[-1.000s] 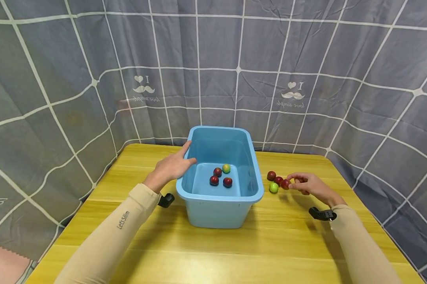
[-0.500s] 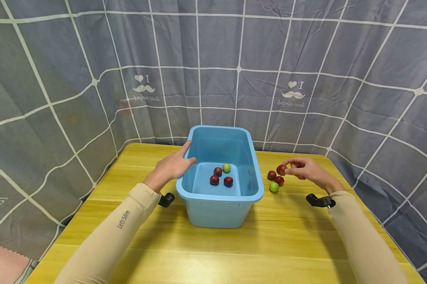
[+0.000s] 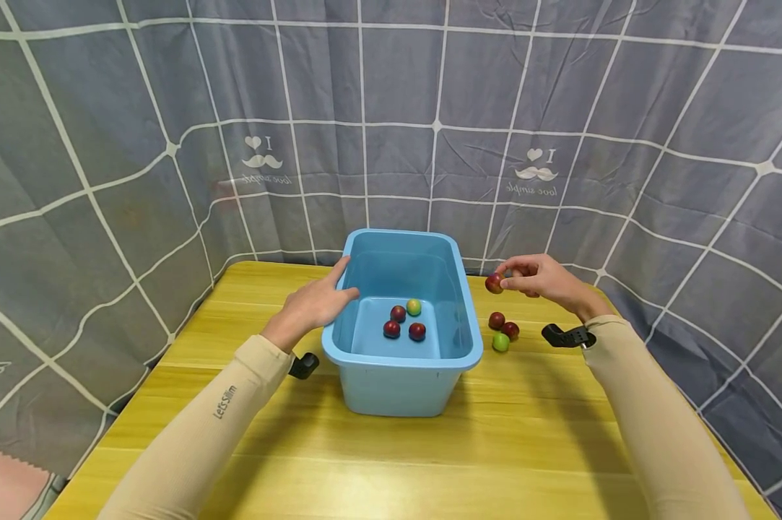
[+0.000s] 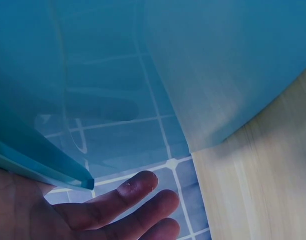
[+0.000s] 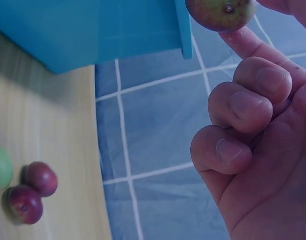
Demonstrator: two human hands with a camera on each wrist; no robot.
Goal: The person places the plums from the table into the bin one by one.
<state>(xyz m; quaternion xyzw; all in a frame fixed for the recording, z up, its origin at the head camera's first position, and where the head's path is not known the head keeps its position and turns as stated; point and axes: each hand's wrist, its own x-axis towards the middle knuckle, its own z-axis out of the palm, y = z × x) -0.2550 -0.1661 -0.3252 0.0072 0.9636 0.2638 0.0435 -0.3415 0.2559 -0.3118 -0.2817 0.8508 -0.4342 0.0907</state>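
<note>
My left hand (image 3: 309,307) holds the left rim of a blue plastic tub (image 3: 391,390), the thumb over the rim and the fingers outside. Seen from the left wrist, these fingers (image 4: 138,190) hang loosely below the rim. Between thumb and index finger, my right hand (image 3: 546,280) pinches a dark red plum (image 3: 494,282), raised beyond the tub's right side. Its other fingers (image 5: 240,107) are curled in. On the table, two red plums (image 3: 497,321) and a green, plum-sized fruit (image 3: 500,342) sit close together. Inside the tub lie red plums (image 3: 392,329) and a yellow-green fruit (image 3: 414,308).
The tub stands on a yellow wood-grain table (image 3: 391,462). A grey curtain (image 3: 397,87) with white grid lines hangs behind the table and along both sides. Each wrist wears a black camera mount, such as the right mount (image 3: 567,336).
My right hand has lifted one red plum from the group on the table and carried it up, away from me and leftward. The left hand and the tub stay put.
</note>
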